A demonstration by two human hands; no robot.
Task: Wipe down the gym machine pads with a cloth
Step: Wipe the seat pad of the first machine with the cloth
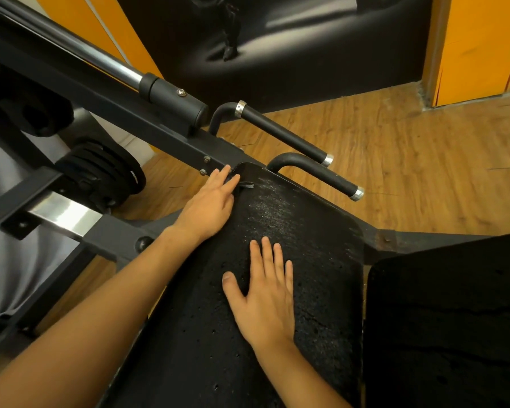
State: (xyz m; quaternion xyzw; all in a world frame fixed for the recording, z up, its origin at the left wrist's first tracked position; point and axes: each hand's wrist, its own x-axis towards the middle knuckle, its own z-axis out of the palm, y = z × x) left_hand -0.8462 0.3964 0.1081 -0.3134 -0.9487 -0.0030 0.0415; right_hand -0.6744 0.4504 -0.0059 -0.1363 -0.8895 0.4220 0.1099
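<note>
A black, pitted machine pad (321, 260) fills the middle of the head view, with a pale dusty streak toward its far end. My left hand (209, 204) lies on the pad's far left corner, fingers stretched out and pressing a small dark grey cloth (246, 185); only a scrap of the cloth shows past the fingertips. My right hand (265, 295) rests flat on the middle of the pad, fingers apart, holding nothing. A second black pad (448, 328) sits at the lower right, apart from both hands.
Two black handle bars (286, 134) (330, 178) with chrome ends jut out beyond the pad's far end. The machine's black frame beam (159, 128), a chrome guide rod (109, 63) and stacked weight plates (106, 172) stand to the left. Wooden floor (409, 172) lies to the right.
</note>
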